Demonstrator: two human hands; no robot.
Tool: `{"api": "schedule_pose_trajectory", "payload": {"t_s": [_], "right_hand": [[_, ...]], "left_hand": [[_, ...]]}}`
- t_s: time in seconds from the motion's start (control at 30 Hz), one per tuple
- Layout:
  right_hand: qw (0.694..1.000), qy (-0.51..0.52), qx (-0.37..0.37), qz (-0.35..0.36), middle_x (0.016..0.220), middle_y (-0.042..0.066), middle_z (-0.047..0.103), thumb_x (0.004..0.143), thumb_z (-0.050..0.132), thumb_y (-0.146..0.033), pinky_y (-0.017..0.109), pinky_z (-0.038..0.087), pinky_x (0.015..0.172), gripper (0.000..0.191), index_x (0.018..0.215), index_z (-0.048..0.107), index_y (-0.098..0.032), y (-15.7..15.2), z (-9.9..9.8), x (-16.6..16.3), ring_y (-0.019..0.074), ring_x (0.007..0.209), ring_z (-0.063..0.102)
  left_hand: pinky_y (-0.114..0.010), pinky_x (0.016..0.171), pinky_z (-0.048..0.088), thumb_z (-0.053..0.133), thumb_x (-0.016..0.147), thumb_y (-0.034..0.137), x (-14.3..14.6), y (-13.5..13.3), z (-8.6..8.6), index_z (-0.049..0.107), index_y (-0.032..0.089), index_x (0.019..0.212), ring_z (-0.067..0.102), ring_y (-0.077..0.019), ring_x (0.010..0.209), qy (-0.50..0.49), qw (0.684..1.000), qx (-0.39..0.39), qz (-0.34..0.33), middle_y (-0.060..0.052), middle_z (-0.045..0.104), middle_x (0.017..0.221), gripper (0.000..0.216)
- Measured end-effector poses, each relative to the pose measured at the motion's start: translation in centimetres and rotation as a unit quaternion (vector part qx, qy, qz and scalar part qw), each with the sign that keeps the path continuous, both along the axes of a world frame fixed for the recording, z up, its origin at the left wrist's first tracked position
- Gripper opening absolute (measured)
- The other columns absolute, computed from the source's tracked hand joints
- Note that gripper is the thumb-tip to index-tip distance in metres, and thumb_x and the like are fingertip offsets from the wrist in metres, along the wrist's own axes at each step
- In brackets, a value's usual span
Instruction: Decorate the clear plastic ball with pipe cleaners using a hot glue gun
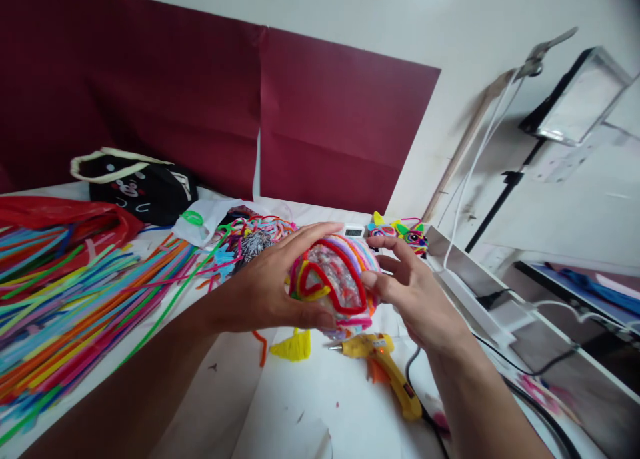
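Between my two hands is a rounded form (340,279) covered in coloured pipe cleaners, with red, yellow, purple, orange and pink strands curving over it. My left hand (280,282) grips its left side, fingers over the top and thumb along the bottom. On the right side, my right hand (407,285) has its fingers bent, with fingertips at the form's edge. Below the form lies a yellow glue gun (387,362) with a small orange light on its body. Left of the nozzle is a yellow wrapped triangular piece (293,346), with an orange pipe cleaner bit (261,347) beside it.
Many loose pipe cleaners (100,299) spread over the left of the table. Behind them sit a black bag (143,189) and a tangled pile of coloured strands (260,235). Small colourful pieces (400,232) stand at the back right. A black cord (433,422) trails from the glue gun.
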State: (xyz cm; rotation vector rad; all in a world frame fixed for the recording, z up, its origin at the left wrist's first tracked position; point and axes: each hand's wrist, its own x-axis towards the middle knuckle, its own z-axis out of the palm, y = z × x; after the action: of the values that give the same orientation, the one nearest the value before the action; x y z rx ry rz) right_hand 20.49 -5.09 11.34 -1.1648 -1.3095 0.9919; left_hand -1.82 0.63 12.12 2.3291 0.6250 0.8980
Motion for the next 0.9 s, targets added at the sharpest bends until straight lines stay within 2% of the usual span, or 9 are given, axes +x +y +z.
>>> {"api": "schedule_pose_trajectory", "payload": {"t_s": [0.07,0.17,0.27,0.33,0.53,0.77,0.9], "right_hand": [[1.0,0.014,-0.009,0.007,0.103,0.007,0.068,0.069,0.079,-0.04,0.033,0.053,0.064,0.06,0.118,0.048,-0.026,0.0,0.0,0.2,0.0223,0.079,0.069],[0.999,0.024,-0.023,0.015,0.106,0.007,0.068,0.069,0.079,-0.042,0.033,0.053,0.064,0.061,0.119,0.048,-0.026,0.0,0.0,0.5,0.0226,0.081,0.069],[0.999,0.017,-0.038,0.021,0.104,0.006,0.067,0.069,0.079,-0.042,0.031,0.052,0.06,0.061,0.118,0.048,-0.026,0.0,0.1,0.5,0.0205,0.076,0.067],[0.998,0.017,-0.052,0.029,0.101,0.005,0.066,0.068,0.08,-0.041,0.031,0.052,0.06,0.061,0.118,0.048,-0.026,0.0,0.1,0.3,0.019,0.072,0.066],[0.996,0.023,-0.081,0.033,0.091,0.0,0.062,0.06,0.081,-0.035,0.028,0.05,0.055,0.064,0.115,0.049,-0.025,0.1,0.5,-0.2,0.0157,0.065,0.062],[0.995,0.004,-0.095,0.032,0.086,-0.001,0.061,0.064,0.076,-0.032,0.027,0.05,0.054,0.057,0.113,0.048,-0.025,0.6,0.4,0.2,0.0152,0.065,0.061],[0.995,-0.011,-0.09,0.031,0.087,-0.001,0.062,0.068,0.075,-0.035,0.027,0.051,0.054,0.053,0.113,0.049,-0.025,0.6,0.4,0.4,0.0154,0.066,0.062]], "left_hand": [[-0.051,0.12,0.027,0.069,0.07,0.07,-0.5,0.2,0.2,0.031,0.029,0.151,0.034,-0.0372,0.144,-0.037,0.999,-0.016,0.003,-0.009,0.034,0.159,0.098],[-0.05,0.122,0.023,0.064,0.077,0.068,-1.0,-0.1,0.6,0.032,0.03,0.151,0.028,-0.0349,0.148,-0.057,0.998,0.023,0.021,-0.007,0.031,0.161,0.089],[-0.054,0.12,0.024,0.075,0.069,0.063,-0.7,-1.0,0.6,0.036,0.031,0.149,0.025,-0.0377,0.148,-0.006,0.995,0.094,0.036,-0.009,0.028,0.162,0.095],[-0.057,0.118,0.028,0.083,0.063,0.058,-0.2,-1.7,0.4,0.034,0.032,0.15,0.024,-0.0405,0.148,0.03,0.992,0.118,0.021,-0.011,0.024,0.163,0.103],[-0.064,0.114,0.03,0.088,0.057,0.05,0.8,-2.2,-0.7,0.028,0.038,0.152,0.026,-0.044,0.146,0.07,0.99,0.123,-0.008,-0.011,0.022,0.163,0.113],[-0.055,0.114,0.037,0.088,0.056,0.049,1.8,-1.6,-1.6,0.037,0.03,0.147,0.034,-0.0414,0.143,0.081,0.987,0.136,0.02,-0.015,0.028,0.158,0.105],[-0.048,0.111,0.042,0.086,0.059,0.045,2.3,-1.3,-2.0,0.044,0.029,0.139,0.042,-0.0381,0.137,0.062,0.986,0.153,0.022,-0.013,0.033,0.153,0.092]]}}
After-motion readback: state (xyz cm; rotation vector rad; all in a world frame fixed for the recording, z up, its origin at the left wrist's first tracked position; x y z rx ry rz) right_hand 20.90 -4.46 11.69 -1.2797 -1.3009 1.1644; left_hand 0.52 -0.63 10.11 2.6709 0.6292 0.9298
